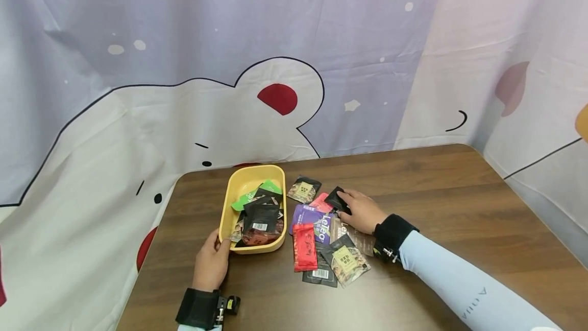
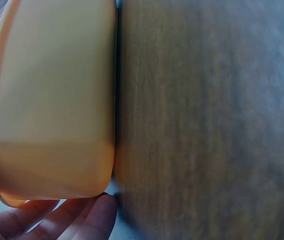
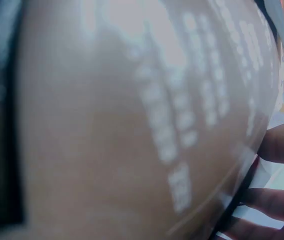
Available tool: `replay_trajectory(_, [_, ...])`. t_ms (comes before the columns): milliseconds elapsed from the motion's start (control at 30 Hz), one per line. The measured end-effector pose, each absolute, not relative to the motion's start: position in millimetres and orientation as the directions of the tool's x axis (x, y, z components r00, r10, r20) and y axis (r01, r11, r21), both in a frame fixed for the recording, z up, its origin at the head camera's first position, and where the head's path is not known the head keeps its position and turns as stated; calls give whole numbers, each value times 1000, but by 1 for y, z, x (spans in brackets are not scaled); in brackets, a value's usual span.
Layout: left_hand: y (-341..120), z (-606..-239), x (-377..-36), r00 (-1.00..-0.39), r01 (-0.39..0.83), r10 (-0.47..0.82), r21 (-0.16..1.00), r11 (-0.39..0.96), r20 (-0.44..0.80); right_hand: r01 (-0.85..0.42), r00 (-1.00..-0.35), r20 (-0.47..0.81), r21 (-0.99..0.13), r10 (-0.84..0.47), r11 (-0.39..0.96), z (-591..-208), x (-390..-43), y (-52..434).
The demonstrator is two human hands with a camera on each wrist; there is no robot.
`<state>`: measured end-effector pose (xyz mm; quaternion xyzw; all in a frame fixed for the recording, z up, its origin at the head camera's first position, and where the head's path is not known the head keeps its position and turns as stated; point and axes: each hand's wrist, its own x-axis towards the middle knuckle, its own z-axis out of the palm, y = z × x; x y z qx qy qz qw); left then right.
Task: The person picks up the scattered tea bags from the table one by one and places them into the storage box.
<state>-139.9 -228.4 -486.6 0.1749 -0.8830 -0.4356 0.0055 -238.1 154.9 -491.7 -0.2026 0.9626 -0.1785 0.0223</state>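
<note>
At the near left corner of a yellow plastic basket (image 1: 224,218), my left hand (image 1: 211,264) grips the rim, thumb on top. In the left wrist view its fingers (image 2: 89,217) lie against the outside of the basket wall (image 2: 56,100). Black sachets (image 1: 261,218) and a green packet (image 1: 271,186) are inside. Over the pile to the right, my right hand (image 1: 364,212) pinches a small black sachet (image 1: 337,197) between thumb and fingers. A brown packet (image 1: 363,241) lies under that hand and fills most of the right wrist view, blurred.
Beside the basket lie a purple packet (image 1: 305,216), a red sachet (image 1: 304,246), a pink packet (image 1: 322,202), and black sachets with yellow-green labels (image 1: 303,189), partly overlapping. The wooden table (image 1: 436,188) meets a printed curtain (image 1: 358,65) at its back edge.
</note>
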Motion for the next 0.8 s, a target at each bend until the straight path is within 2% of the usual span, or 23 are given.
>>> replay_trajectory(467, [-230, -486, -140, -941, -292, -314, 766, 573, -124, -360, -919, -16, -370, -393, 856, -493, -240, 155])
replay_trajectory(800, [-229, -486, -140, -939, -303, -314, 764, 570, -139, -359, -930, 94, -449, -356, 818, -488, -245, 158])
